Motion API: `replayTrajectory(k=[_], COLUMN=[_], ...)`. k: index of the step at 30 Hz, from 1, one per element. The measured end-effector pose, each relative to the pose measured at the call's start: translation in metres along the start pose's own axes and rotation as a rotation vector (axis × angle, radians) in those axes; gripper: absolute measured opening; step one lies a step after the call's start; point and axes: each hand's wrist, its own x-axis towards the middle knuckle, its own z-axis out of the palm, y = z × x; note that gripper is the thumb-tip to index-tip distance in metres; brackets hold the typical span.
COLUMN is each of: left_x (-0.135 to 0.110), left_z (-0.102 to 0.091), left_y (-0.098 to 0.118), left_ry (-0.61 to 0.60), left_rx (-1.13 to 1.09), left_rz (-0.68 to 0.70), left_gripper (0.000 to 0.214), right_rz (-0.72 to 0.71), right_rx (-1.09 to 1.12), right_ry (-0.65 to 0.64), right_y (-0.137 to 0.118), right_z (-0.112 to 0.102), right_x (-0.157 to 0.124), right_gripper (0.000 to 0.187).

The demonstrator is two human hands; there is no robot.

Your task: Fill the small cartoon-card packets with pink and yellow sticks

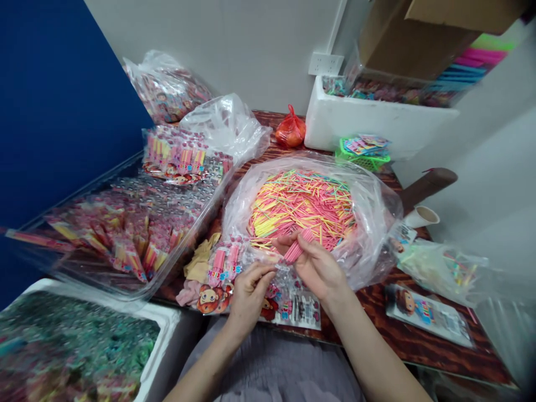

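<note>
Several pink sticks (297,249) lie clasped in the right hand (321,271), mid-frame. Lower centre, the left hand (252,286) bends over packets (299,311); its grip I cannot tell.

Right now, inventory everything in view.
stick bundle: one, pink, right hand
loose sticks: uncountable, mostly pink and yellow, centre
open bag: one, clear, around loose sticks
printed packets: several, multicoloured, by left hand
tray: one, clear, left, filled packets inside
foam boxes: two, white, back right, lower left
red bag: one, red, back
basket: one, green, back right
carton: one, brown, upper right
tube: one, brown, right
cup: one, white, right
stick bag: one, clear, right
flat packet: one, multicoloured, front right
back bags: two, clear, back left
cloth: one, yellowish, beside tray
table: one, red-brown, centre
panel: one, blue, left
left hand: one, bare, at printed packets
right hand: one, bare, holding stick bundle
</note>
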Motion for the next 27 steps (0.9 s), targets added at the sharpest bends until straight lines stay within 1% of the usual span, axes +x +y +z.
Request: replayTrajectory(k=[5, 7, 13, 15, 18, 21, 23, 27], left_x=[0.0, -0.001, -0.001, 0.001, 0.005, 0.008, 0.01, 0.01], left_z=[-0.002, -0.003, -0.005, -0.007, -0.012, -0.016, -0.018, -0.019], left_y=[-0.001, -0.002, 0.004, 0.006, 0.008, 0.01, 0.01, 0.008], left_ry=[0.016, 0.019, 0.029, 0.041, 0.039, 0.021, 0.01, 0.002], left_rx=[0.002, 0.001, -0.025, -0.069, -0.144, -0.21, -0.246, -0.318], left_rz=[0.029, 0.04, 0.053, 0.049, 0.033, 0.008, -0.012, -0.057], left_gripper=[0.015, 0.014, 0.014, 0.013, 0.013, 0.015, 0.015, 0.013], right_rz=[-0.048, -0.06, 0.05, 0.048, -0.036, -0.229, -0.324, -0.361], right_rx=[-0.111, -0.189, -0.553, -0.682, -0.853, -1.087, -1.202, -1.292], right_ry=[0.061, 0.062, -0.067, -0.108, -0.16, -0.118, -0.107, -0.07], right_y=[0.011, 0.013, 0.005, 0.001, -0.006, -0.009, -0.01, -0.012], right_z=[0.003, 0.004, 0.001, -0.001, 0.0, 0.005, 0.008, 0.013], right_x=[-0.009, -0.013, -0.018, -0.019, -0.022, -0.027, -0.029, -0.034], right_gripper=[0.015, 0.016, 0.027, 0.03, 0.04, 0.048, 0.053, 0.07])
